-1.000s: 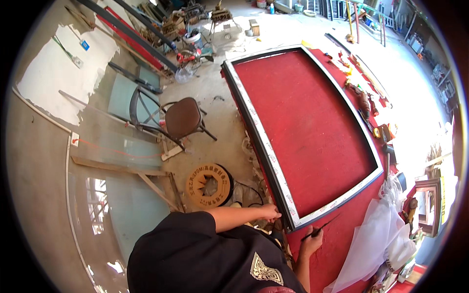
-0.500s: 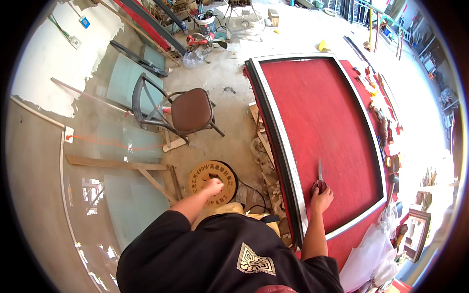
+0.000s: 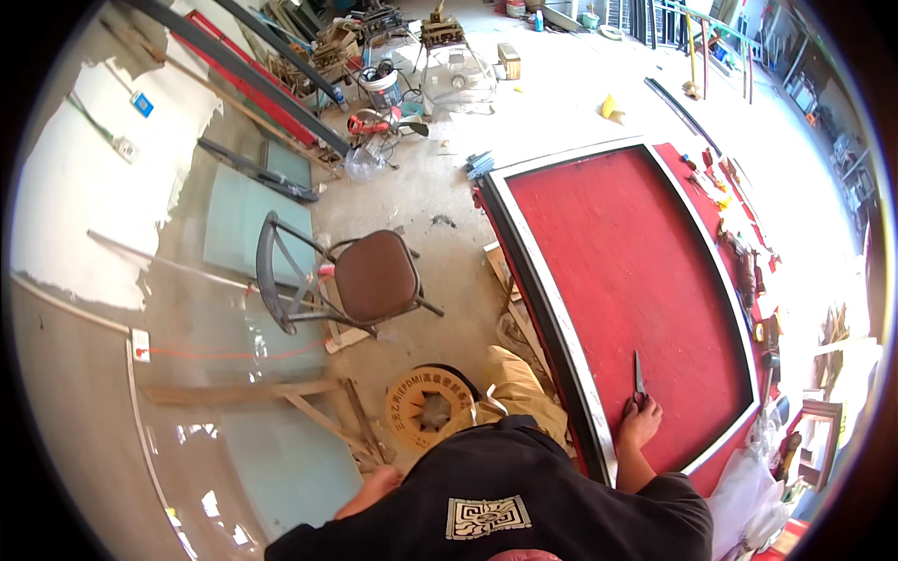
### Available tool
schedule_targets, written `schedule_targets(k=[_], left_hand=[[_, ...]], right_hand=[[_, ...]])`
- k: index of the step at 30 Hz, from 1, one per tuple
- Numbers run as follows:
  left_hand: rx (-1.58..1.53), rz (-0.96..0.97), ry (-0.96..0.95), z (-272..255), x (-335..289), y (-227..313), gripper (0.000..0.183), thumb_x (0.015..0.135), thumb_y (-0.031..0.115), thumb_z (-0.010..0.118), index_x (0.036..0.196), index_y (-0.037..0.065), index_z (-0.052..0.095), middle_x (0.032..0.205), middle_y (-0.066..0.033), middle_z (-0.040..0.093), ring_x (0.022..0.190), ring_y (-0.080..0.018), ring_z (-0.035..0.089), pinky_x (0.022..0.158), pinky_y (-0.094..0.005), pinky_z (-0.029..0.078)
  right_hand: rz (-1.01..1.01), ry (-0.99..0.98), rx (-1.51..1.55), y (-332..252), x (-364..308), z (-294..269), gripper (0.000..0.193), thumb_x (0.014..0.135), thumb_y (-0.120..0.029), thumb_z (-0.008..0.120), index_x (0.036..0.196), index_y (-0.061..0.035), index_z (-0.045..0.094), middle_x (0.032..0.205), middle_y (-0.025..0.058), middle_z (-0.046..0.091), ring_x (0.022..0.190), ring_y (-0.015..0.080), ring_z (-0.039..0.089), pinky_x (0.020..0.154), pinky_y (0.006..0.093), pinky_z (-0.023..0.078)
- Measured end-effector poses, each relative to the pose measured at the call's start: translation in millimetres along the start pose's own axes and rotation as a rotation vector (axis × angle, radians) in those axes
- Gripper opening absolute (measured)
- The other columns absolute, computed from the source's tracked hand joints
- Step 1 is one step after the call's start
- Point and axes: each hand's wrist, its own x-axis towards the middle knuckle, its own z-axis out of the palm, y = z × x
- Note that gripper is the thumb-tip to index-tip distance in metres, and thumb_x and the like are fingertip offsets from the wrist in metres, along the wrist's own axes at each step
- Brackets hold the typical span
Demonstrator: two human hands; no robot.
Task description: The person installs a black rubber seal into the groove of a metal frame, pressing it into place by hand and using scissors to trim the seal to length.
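Observation:
In my right hand [image 3: 641, 427] is a pair of scissors [image 3: 640, 376], its blades pointing away from me, over the red board [image 3: 617, 280]. Around that hand runs a rectangular silver-and-black frame [image 3: 566, 360], laid flat on the red board. My left hand [image 3: 380, 484] is low by my left side, near the glass sheets; its fingers are mostly hidden. On the floor just beyond it, a cardboard-sided reel [image 3: 400, 409] lies partly behind my leg.
A chair with a brown seat [image 3: 376, 273] stands ahead on the left. Glass sheets [image 3: 271, 458] lean along the left wall. Tools [image 3: 745, 266] lie along the board's right edge, with clear plastic sheeting [image 3: 734, 467] nearer me. A bucket [image 3: 382, 89] stands farther off.
My left hand has drawn back from over the reel to my side. My right hand still grips the scissors inside the frame. The view has shifted, and my leg now shows beside the reel.

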Motion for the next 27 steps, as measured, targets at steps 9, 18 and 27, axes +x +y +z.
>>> schedule_targets(k=[9, 18, 27], left_hand=[[-0.158, 0.305, -0.233, 0, 147, 209, 0.022, 0.11, 0.026, 0.062, 0.12, 0.007, 0.064, 0.104, -0.0091, 0.073, 0.084, -0.0209, 0.071, 0.072, -0.0397, 0.06], [-0.305, 0.664, -0.147, -49, 84, 529, 0.026, 0.113, 0.026, 0.058, 0.129, 0.007, 0.063, 0.102, -0.0037, 0.072, 0.089, -0.0153, 0.071, 0.078, -0.0287, 0.058], [0.498, 0.492, -0.156, -65, 167, 597, 0.027, 0.106, 0.03, 0.066, 0.114, 0.006, 0.077, 0.105, -0.0057, 0.076, 0.09, -0.0177, 0.072, 0.077, -0.0342, 0.056]], right_hand=[[-0.135, -0.044, 0.128, -177, 71, 12, 0.052, 0.08, 0.004, 0.069, 0.131, -0.0047, 0.065, 0.14, 0.0195, 0.059, 0.133, 0.0406, 0.054, 0.114, 0.0493, 0.044], [-0.449, -0.229, 0.601, -524, 194, 87, 0.043, 0.087, -0.014, 0.078, 0.129, -0.0062, 0.067, 0.138, 0.0194, 0.06, 0.131, 0.0418, 0.055, 0.111, 0.0495, 0.047], [-0.62, -0.249, 0.527, -633, 213, 102, 0.041, 0.084, -0.013, 0.077, 0.122, -0.0037, 0.069, 0.134, 0.0199, 0.062, 0.129, 0.0414, 0.056, 0.111, 0.0508, 0.046]])
